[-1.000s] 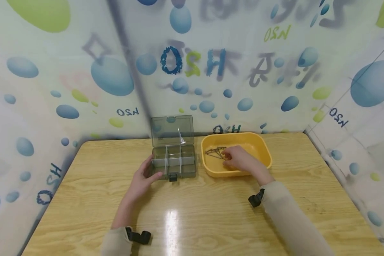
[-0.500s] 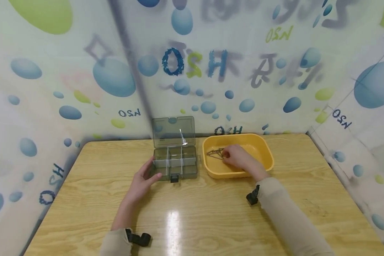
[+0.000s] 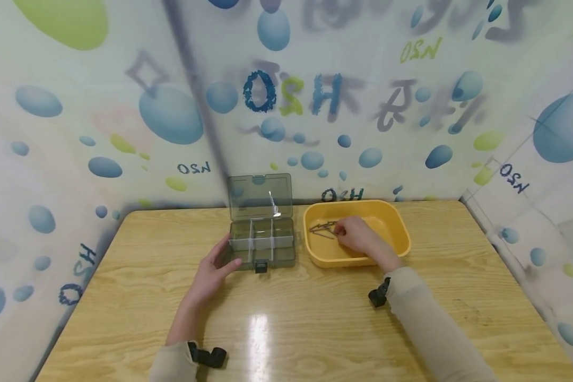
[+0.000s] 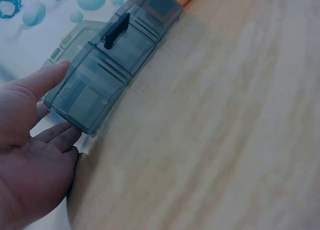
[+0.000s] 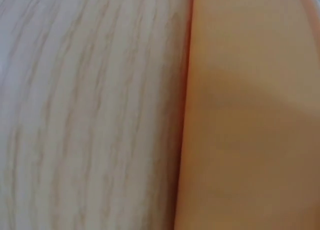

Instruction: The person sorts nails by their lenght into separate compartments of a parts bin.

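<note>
In the head view, my left hand (image 3: 211, 273) holds the left front corner of a grey see-through compartment box (image 3: 261, 254), thumb at the front and fingers along the left side. The left wrist view shows that hand (image 4: 35, 155) against the corner of the box (image 4: 95, 84). My right hand (image 3: 358, 235) reaches into a yellow tray (image 3: 355, 261), fingertips drawn together on a thin metal screw or nail whose end sticks out. Several similar dark screws or nails (image 3: 322, 227) lie left of it. Only the yellow tray wall (image 5: 250, 109) and tabletop fill the right wrist view.
The box's lid (image 3: 260, 196) stands up at the back, near the patterned wall (image 3: 286, 132). White dividers split the box into several compartments. Box and tray stand side by side at the far edge of the wooden table (image 3: 315, 323).
The right hand's fingers have drawn together among the metal pieces, and the hand has shifted slightly. My left hand stays at the box. The head view has moved a little.
</note>
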Available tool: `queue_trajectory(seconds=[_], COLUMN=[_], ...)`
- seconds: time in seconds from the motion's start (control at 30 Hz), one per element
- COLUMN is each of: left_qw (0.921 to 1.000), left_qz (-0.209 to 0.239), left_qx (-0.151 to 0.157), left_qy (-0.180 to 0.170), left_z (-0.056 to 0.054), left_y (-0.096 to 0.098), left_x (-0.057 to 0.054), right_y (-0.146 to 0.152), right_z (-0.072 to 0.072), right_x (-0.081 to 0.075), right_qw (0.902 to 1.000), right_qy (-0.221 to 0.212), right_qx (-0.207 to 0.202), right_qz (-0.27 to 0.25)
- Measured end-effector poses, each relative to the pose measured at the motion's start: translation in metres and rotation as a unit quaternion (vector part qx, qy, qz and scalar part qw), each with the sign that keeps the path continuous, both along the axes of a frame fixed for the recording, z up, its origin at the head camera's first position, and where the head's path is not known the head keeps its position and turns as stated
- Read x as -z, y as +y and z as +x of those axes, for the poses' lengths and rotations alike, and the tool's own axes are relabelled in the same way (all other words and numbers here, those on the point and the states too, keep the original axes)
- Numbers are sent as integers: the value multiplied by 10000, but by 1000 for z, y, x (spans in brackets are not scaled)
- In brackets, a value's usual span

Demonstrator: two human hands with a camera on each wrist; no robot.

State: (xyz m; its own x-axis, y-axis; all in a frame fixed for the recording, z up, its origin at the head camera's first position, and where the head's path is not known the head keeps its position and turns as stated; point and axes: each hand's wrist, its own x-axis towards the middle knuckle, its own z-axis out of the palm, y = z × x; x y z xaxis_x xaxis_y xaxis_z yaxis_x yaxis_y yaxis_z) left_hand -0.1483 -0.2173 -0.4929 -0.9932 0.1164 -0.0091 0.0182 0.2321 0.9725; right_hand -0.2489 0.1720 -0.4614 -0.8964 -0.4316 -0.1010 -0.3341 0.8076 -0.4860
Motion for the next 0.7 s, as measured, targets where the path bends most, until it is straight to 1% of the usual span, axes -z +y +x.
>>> queue_trajectory(seconds=[0.17,0.33,0.47,0.7], left_qw=[10000,10000,10000,10000], left_qz=[-33,33,25,4], left_qx=[40,9,-8,-3], left_qy=[-27,-39,-24,46], left_z=[-1,-1,-2,-1], left_y=[-3,-2,-1,0], left_x=[0,2,1,2], right_y=[2,6,9,9], right_z=[1,6,12,27], right_x=[-1,-4,-10,-20], right_qw=[10000,9999,9992,9971], right_qy=[-54,108,298,579], right_qx=[-19,-78,-186,-33], right_qz=[-44,-90,-167,-501])
